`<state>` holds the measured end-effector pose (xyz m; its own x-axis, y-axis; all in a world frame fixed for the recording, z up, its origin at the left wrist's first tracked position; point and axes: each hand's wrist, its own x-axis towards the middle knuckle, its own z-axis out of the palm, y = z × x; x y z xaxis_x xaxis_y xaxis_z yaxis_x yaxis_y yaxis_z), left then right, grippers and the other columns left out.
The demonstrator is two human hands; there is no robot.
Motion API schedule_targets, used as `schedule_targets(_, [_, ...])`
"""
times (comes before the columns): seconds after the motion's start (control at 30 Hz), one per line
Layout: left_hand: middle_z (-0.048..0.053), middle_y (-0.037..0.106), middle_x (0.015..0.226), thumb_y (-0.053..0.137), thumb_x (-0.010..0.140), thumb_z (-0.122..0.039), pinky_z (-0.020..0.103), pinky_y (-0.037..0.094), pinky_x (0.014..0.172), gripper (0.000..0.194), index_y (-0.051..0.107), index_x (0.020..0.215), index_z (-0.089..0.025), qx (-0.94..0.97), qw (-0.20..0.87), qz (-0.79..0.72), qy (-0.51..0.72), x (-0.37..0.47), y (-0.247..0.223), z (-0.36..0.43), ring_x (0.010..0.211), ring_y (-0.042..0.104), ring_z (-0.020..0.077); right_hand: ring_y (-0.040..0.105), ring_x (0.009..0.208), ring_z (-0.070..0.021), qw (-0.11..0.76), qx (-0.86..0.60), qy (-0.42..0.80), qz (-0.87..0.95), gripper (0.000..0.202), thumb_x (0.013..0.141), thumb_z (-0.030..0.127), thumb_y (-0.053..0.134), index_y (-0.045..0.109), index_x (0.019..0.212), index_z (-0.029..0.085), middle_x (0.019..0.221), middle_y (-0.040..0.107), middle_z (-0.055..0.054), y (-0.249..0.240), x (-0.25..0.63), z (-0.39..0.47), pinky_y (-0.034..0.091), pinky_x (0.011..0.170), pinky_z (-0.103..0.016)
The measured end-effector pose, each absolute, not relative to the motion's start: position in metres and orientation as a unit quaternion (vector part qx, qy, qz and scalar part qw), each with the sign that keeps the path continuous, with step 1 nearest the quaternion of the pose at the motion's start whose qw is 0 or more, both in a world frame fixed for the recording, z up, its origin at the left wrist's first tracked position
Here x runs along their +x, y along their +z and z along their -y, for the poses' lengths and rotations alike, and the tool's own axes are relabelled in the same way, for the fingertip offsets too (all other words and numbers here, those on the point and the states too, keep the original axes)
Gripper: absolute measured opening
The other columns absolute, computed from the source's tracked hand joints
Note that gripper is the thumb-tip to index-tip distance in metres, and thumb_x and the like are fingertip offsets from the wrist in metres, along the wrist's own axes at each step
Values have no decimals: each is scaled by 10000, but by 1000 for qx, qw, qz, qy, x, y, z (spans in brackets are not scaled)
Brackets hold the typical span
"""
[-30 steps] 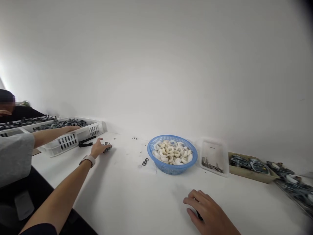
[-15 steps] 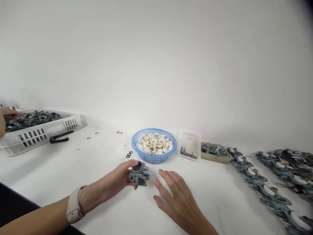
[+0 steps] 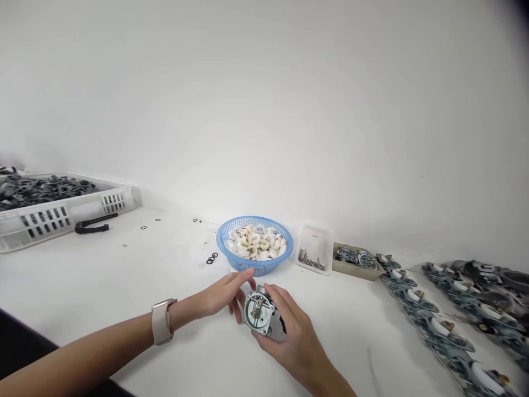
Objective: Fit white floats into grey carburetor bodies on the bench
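A metal carburetor body is in my right hand, its round open face with brass parts turned up toward me. The right fingers wrap its far side and the thumb lies along its near edge. At its left side is my left hand, fingers apart and slightly bent; whether their tips touch the metal I cannot tell. Just beyond both hands stands a blue plastic basket full of white ring-shaped floats.
Right of the basket are a clear tray of thin metal pins and a tan box of metal parts. Rows of carburetors line the right. Far left, a white crate holds dark parts near a black strap. Black rings lie on the table.
The carburetor has passed from my left hand to my right and turned open face up. The other hand at the left crate has gone from view.
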<state>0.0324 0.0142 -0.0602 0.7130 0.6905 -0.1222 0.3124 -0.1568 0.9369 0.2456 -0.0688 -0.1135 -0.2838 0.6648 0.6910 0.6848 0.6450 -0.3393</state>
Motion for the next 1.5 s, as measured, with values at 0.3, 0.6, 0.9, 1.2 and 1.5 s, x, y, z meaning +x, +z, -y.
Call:
schedule_targets(0.3, [72,680,1160,814,628,-657,403,490,893,771,581,1243,-255,943,196,-192,188,29,-92,-28,949,664,295,654,1170,-297,409,-501,299,701,747,679,218,834,583,1382,253,1320,663,-79,-113,245,62,574,965,-394])
schedule_targets(0.6, [97,704,1141,820,667,-614,430,493,926,748,598,1282,-250,939,212,-173,207,27,-103,-37,993,674,329,621,1239,-386,313,-517,-40,796,794,712,553,828,573,1396,242,1351,663,-118,-144,269,54,547,1026,-536])
schedule_targets(0.9, [129,650,1324,797,713,-643,480,480,994,888,495,1468,-287,939,234,-164,191,6,-99,-50,1134,649,365,664,1135,-306,352,-563,-110,740,280,952,440,608,697,1145,258,1203,716,-82,-72,295,17,551,973,-450])
schedule_targets(1.2, [105,692,1134,776,663,-754,429,491,873,961,479,1447,-284,924,223,-159,267,18,-116,-35,943,680,334,618,1129,-274,43,-624,-22,780,333,901,233,442,751,1024,229,1147,717,-80,-8,297,-85,467,945,-387])
schedule_targets(1.5, [103,681,1109,699,817,-625,394,486,820,771,437,1440,-254,945,151,-141,255,22,-124,-31,913,677,313,599,1025,-260,-3,-622,-37,782,217,857,251,557,758,930,211,998,679,-81,-25,249,-120,422,859,-325])
